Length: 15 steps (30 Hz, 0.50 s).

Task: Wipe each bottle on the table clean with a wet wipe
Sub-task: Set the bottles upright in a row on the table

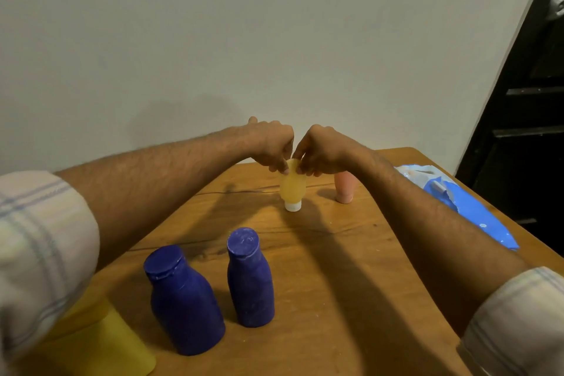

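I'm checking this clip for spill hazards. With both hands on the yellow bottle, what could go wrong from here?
The yellow bottle stands on its narrow white cap while the left hand and right hand pinch only its top end, so it may tip. The pink bottle stands close beside the right hand and could get knocked over.

A home room, worn wooden table [320,253] against a plain pale wall [213,40], dark door [534,101] with metal handle [558,4] at upper right
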{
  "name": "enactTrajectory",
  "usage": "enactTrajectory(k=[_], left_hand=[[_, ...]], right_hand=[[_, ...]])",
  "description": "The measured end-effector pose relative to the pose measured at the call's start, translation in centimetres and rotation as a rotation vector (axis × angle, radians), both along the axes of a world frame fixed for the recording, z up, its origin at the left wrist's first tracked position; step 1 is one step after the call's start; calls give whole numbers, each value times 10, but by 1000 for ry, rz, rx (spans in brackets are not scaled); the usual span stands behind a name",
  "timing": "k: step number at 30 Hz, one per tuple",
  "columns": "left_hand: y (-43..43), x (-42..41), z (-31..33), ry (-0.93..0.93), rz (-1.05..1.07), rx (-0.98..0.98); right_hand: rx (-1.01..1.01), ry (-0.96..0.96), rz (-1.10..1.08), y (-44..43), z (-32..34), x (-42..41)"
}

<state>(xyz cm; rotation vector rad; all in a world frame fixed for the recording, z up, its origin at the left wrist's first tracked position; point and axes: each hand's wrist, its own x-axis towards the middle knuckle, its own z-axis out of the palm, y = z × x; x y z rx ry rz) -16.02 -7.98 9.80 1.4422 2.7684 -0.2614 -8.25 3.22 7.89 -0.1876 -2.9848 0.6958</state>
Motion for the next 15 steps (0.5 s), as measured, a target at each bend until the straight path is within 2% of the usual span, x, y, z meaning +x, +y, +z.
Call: enactTrajectory(k=[7,11,15], left_hand=[[-6,0,9,45,28,-9],[-21,8,24,68,51,-13],[-49,21,50,-41,77,42]], right_hand=[[35,-8,-7,-2,3,2],[48,59,-34,-3,17,9],[1,161,-20,-15,48,28]])
